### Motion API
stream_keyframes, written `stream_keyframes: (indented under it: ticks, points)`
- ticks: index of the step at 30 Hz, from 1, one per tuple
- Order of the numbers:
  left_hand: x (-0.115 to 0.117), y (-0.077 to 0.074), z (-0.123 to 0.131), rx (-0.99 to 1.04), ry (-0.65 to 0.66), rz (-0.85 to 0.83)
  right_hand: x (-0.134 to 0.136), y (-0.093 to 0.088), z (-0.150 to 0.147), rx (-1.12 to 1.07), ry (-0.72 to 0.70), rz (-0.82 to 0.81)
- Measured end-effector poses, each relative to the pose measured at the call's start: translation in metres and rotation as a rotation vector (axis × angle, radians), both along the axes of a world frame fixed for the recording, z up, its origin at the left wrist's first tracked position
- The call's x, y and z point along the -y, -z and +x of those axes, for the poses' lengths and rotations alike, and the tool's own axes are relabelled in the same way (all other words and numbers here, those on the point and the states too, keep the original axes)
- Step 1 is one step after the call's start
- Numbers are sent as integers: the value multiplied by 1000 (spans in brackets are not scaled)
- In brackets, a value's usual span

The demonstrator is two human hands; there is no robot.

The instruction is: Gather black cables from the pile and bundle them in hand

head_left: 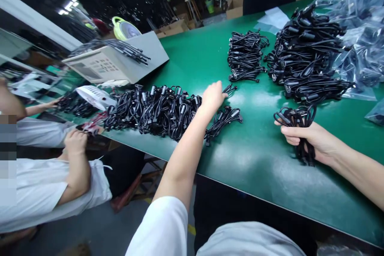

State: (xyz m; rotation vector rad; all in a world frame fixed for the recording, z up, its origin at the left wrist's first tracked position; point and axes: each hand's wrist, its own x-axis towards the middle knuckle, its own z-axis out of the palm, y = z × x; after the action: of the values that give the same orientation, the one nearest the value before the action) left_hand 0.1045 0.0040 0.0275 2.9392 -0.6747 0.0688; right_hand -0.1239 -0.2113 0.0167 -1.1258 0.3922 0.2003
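Observation:
My right hand is wrapped around several coiled black cables, held above the right part of the green table. The bundle hangs down past my palm, with its ends near the table surface. Stretched forward, my left hand is closed at the right end of a long row of coiled black cables. A small cable coil pokes out from under its fingers, which are partly hidden. Just below that hand lie more loose cable coils.
A stacked cable pile and a larger one lie across the table. Clear plastic bags cover the far right. A grey box and a white fan stand left, near co-workers in white shirts.

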Motion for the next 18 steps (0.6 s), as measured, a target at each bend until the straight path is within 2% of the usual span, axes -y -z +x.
stream_keyframes:
  ticks: [3, 6, 7, 10, 12, 14, 16, 18]
  points:
    - [2, 3, 0, -9, 51, 35, 0, -1, -1, -6, -44, -38]
    - [-2, -8, -25, 73, 147, 10, 2, -4, 0, 76, -30, -96]
    - [-2, -14, -38, 94, 234, -21, 3, -4, 1, 108, 24, -104]
    - [3, -29, -88, 69, 704, -200, 4, -4, 4, 172, 178, -63]
    - [11, -35, -119, -16, 896, -251, -2, -2, 3, 199, 130, -59]
    - [18, -37, -140, -90, 912, -307, -10, -2, -3, 213, 40, -103]
    - [21, -35, -148, -87, 839, -430, -19, -4, -10, 204, 11, -124]
    - [19, -30, -145, -24, 723, -639, -24, -7, -16, 188, 18, -92]
